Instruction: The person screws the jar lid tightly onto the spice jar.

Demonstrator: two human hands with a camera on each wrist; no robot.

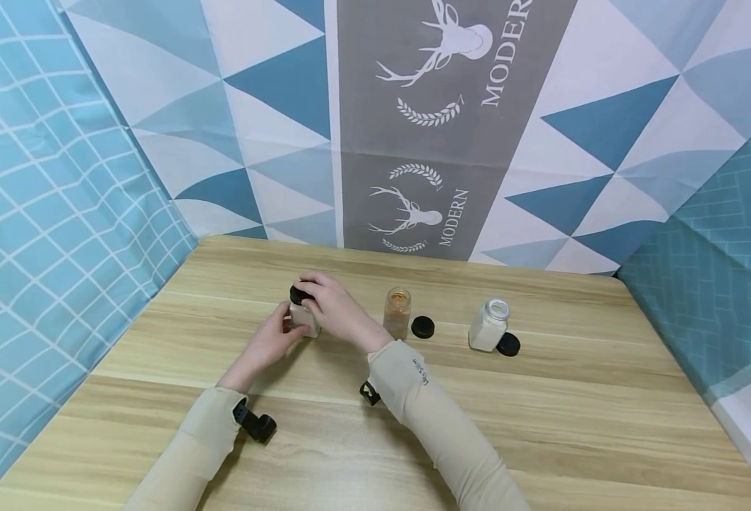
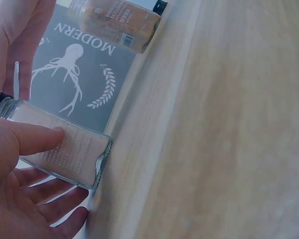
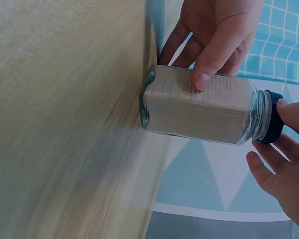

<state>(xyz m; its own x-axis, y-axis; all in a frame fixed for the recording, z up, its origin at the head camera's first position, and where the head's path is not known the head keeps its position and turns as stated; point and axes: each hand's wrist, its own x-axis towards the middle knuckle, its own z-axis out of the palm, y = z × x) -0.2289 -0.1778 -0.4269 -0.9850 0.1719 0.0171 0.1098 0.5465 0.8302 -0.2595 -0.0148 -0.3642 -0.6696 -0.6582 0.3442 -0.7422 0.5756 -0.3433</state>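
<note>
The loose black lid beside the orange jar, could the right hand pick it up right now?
Probably not yet: the right hand is holding the black cap on the pale jar. If it let go, the way looks free, since the loose lid lies on the table with nothing on top.

wood-grain table (image 1: 580,411); deer-print cloth (image 1: 426,142) behind; blue gridded cloth (image 1: 50,191) at left.

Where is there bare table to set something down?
Bare table lies right of the white jar and rightmost lid, and left of the left hand. Crowded: around the capped jar the right hand grips, the orange jar and the other lid.
</note>
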